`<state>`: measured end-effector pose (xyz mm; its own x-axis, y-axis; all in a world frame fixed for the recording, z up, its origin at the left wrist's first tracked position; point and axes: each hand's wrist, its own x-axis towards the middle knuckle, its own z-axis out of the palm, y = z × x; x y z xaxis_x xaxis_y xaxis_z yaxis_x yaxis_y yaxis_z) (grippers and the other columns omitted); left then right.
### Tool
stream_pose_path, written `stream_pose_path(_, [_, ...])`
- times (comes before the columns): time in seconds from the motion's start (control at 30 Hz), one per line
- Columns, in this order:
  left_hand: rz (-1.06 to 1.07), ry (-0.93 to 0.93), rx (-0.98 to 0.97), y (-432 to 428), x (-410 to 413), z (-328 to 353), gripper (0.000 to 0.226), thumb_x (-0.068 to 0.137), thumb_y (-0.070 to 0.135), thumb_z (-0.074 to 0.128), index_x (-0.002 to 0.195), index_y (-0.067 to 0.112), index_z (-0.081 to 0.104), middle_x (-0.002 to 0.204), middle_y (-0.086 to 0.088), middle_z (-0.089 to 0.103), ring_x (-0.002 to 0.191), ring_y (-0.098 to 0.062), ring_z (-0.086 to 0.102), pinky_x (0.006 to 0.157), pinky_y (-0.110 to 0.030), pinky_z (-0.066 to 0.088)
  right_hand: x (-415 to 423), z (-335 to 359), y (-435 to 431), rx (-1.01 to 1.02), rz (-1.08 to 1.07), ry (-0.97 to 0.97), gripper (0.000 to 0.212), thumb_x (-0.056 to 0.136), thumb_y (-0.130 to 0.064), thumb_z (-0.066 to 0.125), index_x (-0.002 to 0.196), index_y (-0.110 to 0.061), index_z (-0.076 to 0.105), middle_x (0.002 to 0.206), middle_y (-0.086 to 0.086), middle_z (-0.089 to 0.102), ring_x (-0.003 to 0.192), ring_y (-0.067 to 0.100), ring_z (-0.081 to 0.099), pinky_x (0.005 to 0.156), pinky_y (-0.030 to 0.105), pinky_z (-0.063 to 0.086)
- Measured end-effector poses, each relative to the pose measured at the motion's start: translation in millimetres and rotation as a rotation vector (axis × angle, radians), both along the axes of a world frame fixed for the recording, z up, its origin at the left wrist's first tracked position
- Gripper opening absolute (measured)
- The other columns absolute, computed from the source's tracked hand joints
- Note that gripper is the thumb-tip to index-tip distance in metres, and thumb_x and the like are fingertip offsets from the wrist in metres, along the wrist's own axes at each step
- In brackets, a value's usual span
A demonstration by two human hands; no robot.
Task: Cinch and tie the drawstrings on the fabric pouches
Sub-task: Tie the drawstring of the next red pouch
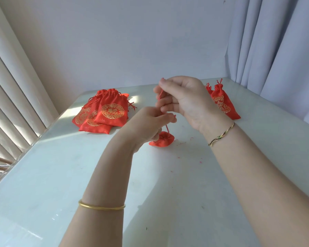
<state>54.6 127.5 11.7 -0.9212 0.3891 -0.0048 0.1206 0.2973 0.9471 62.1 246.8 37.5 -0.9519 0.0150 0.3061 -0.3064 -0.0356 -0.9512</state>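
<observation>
While both hands work above the middle of the table [61, 175], the right hand [187, 102] is the higher one. Its fingers are curled and pinch the upper end of a red drawstring [167, 128]. The left hand [148, 123] pinches the same drawstring lower down, just above a small red pouch [162, 140] whose mouth is gathered tight. That pouch sits below the left hand near the table's centre; whether it rests on the surface or hangs just clear of it cannot be told.

Toward the far left corner lies a pile of pouches [103, 111], red with gold round patterns. Near the far right edge, partly behind the right hand, lie two cinched pouches [223, 104]. Red thread scraps [182, 143] dot the table beside the pouch. A gold bangle [102, 207] circles the left forearm and a braided bracelet [221, 134] the right wrist.
</observation>
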Motion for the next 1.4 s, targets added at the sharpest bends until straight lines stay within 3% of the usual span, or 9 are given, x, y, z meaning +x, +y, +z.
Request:
stream_pose_path(0.1, [0.033,-0.04,0.074,0.7,-0.4,-0.3,0.028,0.098,0.017,0.044,0.085,0.004,0.065,0.053,0.003,0.026,0.04,-0.007,0.019,0.039,-0.017,0.018,-3.8,-1.3,0.5,0.017,-0.048,-0.05,0.025,0.095,-0.012,0.049,0.097,0.011,0.057,0.078,0.013,0.057,0.065,0.022,0.064,0.068,0.034,0.057])
stream_pose_path(0.2, [0.079,-0.111,0.178,0.5,-1.1,0.0,0.033,0.1,0.019,0.042,0.084,0.0,0.064,0.049,0.008,0.024,0.041,-0.006,0.018,0.039,-0.016,0.015,-7.7,-5.5,8.3,0.298,-0.189,-0.074,0.025,0.091,-0.008,0.047,0.103,0.011,0.059,0.082,0.007,0.058,0.072,0.019,0.062,0.076,0.04,0.056])
stream_pose_path(0.37, [0.138,-0.189,0.35,-2.1,-3.0,2.8,0.028,0.099,0.016,0.043,0.078,0.003,0.058,0.053,0.004,0.028,0.045,-0.007,0.02,0.037,-0.015,0.016,0.7,-4.4,12.3,0.567,-0.035,-0.091,0.011,0.083,-0.009,0.061,0.09,-0.012,0.069,0.088,0.008,0.069,0.077,0.013,0.062,0.072,0.032,0.055])
stream_pose_path(0.53, [0.16,-0.224,0.465,-5.4,-4.5,3.8,0.027,0.098,0.012,0.044,0.076,0.004,0.056,0.053,0.002,0.038,0.045,-0.007,0.027,0.038,-0.015,0.021,-3.5,-4.8,9.5,0.69,-0.196,0.091,0.007,0.076,-0.015,0.074,0.076,-0.012,0.068,0.06,-0.013,0.058,0.052,-0.004,0.051,0.058,0.017,0.044])
stream_pose_path(0.63, [0.147,-0.178,0.483,-10.2,-6.6,3.4,0.024,0.098,0.007,0.044,0.087,-0.003,0.063,0.06,-0.002,0.046,0.046,-0.005,0.038,0.04,-0.014,0.031,-1.8,-0.2,15.7,0.648,-0.237,0.078,0.006,0.076,-0.011,0.067,0.072,-0.008,0.065,0.06,-0.005,0.059,0.057,0.006,0.055,0.061,0.026,0.048])
stream_pose_path(0.87, [0.087,-0.055,0.393,-17.0,-7.4,1.9,0.021,0.088,-0.012,0.049,0.097,-0.001,0.064,0.073,-0.007,0.06,0.053,-0.007,0.055,0.059,-0.014,0.05,0.6,-5.5,31.8,0.651,0.182,-0.331,0.019,0.083,-0.005,0.049,0.066,-0.008,0.057,0.073,0.01,0.063,0.067,0.021,0.061,0.062,0.031,0.051])
stream_pose_path(1.07, [-0.011,0.12,0.167,-15.8,-0.9,6.2,0.032,0.083,-0.016,0.055,0.099,0.01,0.065,0.078,-0.007,0.062,0.064,-0.012,0.059,0.066,-0.019,0.053,-15.9,-20.9,18.3,0.301,0.058,-0.158,0.029,0.088,0.0,0.038,0.09,-0.016,0.061,0.085,0.003,0.064,0.081,0.016,0.062,0.082,0.035,0.052])
stream_pose_path(1.2, [0.083,0.398,-0.065,-16.4,-3.9,5.6,0.035,0.08,-0.011,0.061,0.102,0.015,0.065,0.082,-0.009,0.066,0.074,-0.017,0.063,0.074,-0.024,0.053,-16.9,-30.1,12.2,0.236,0.12,-0.222,0.028,0.091,0.003,0.036,0.09,-0.012,0.06,0.066,0.002,0.064,0.058,0.012,0.063,0.063,0.025,0.052])
stream_pose_path(1.4, [0.199,0.652,-0.075,-12.3,-9.0,-2.6,0.045,0.074,-0.011,0.062,0.105,0.021,0.063,0.078,0.007,0.068,0.078,-0.01,0.065,0.081,-0.027,0.052,-16.7,-35.4,10.2,0.194,0.26,-0.312,0.021,0.093,-0.004,0.04,0.088,-0.009,0.06,0.07,0.005,0.061,0.06,0.014,0.058,0.055,0.022,0.048])
